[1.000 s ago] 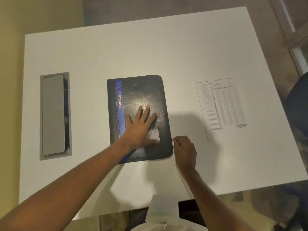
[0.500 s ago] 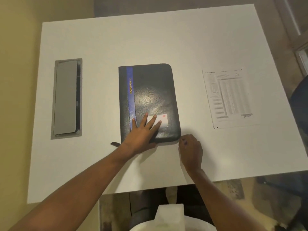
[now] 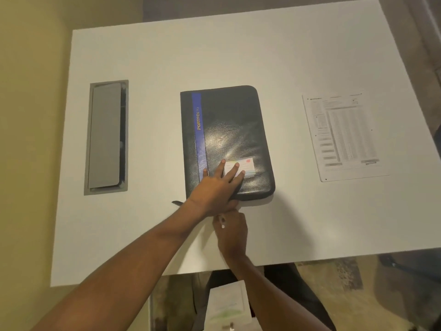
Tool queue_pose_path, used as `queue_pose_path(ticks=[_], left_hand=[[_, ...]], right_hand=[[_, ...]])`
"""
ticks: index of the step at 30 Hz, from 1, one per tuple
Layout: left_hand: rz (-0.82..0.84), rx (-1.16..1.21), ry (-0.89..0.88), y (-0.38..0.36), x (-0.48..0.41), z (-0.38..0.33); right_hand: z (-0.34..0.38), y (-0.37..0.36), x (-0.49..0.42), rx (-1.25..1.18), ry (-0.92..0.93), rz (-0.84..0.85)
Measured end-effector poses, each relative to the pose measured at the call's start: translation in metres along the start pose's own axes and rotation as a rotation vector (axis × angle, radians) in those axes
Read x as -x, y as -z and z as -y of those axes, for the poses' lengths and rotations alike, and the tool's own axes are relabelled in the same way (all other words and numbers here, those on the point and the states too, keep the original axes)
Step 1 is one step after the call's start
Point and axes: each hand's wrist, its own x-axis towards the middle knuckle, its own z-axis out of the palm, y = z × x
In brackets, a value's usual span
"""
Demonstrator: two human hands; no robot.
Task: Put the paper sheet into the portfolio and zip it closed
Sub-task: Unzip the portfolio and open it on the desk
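The black portfolio [image 3: 229, 130], with a blue stripe down its left side, lies closed in the middle of the white table [image 3: 238, 56]. My left hand [image 3: 214, 187] presses flat on its near left part, fingers spread and fingertips on a small white card [image 3: 247, 167] on the cover. My right hand [image 3: 232, 231] is at the middle of the portfolio's near edge, partly under my left wrist, fingers pinched together on the zipper pull, which is hidden. The printed paper sheet [image 3: 343, 134] lies flat on the table to the right, apart from the portfolio.
A grey cable hatch [image 3: 106, 137] is set into the table at the left. A small dark tab [image 3: 175, 203] pokes out at the portfolio's near left corner. Below the table's near edge are a white object [image 3: 226, 304] and a dark chair [image 3: 405, 283].
My right hand has travelled from the portfolio's right edge, round the near right corner, leftwards along the near edge. My left hand slid towards the near edge, still flat on the cover.
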Motion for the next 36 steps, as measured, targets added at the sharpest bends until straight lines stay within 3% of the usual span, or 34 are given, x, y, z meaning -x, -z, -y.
queue_pose_path(ticks=[3,7,11,13,16,18,21,25,26,30,33,36], left_hand=[[-0.010,-0.045,0.023,0.002,0.005,-0.006],[-0.045,-0.123,0.083,0.003,0.014,-0.019],[-0.183,-0.175,0.094,0.006,0.024,-0.033],[-0.299,-0.170,0.090,0.001,0.027,-0.039],[-0.338,-0.131,0.137,-0.004,0.035,-0.044],[-0.303,-0.002,0.217,0.000,0.039,-0.048],[-0.148,0.204,0.267,-0.003,0.044,-0.050],[-0.368,0.485,0.319,-0.007,0.066,-0.045],[-0.447,0.591,0.323,-0.011,0.073,-0.044],[-0.637,1.019,0.389,-0.016,0.101,-0.037],[-0.813,1.105,0.488,-0.020,0.118,-0.033],[-0.952,1.265,0.638,-0.024,0.129,-0.030]], right_hand=[[0.017,-0.017,0.004,0.043,0.043,0.079],[0.029,-0.028,0.010,-0.135,-0.135,0.174],[0.028,-0.010,0.013,-0.200,-0.204,0.292],[0.027,0.009,0.017,-0.081,-0.009,0.390],[0.016,0.042,0.019,0.164,0.278,0.458],[0.006,0.066,0.015,0.309,0.400,0.426],[-0.005,0.103,0.002,0.373,0.395,0.179],[0.006,0.135,-0.031,0.170,0.030,-0.012],[0.012,0.136,-0.041,0.161,0.026,-0.016],[0.038,0.124,-0.078,0.324,0.188,0.166],[0.045,0.110,-0.095,0.516,0.281,0.355],[0.038,0.098,-0.098,0.687,0.251,0.497]])
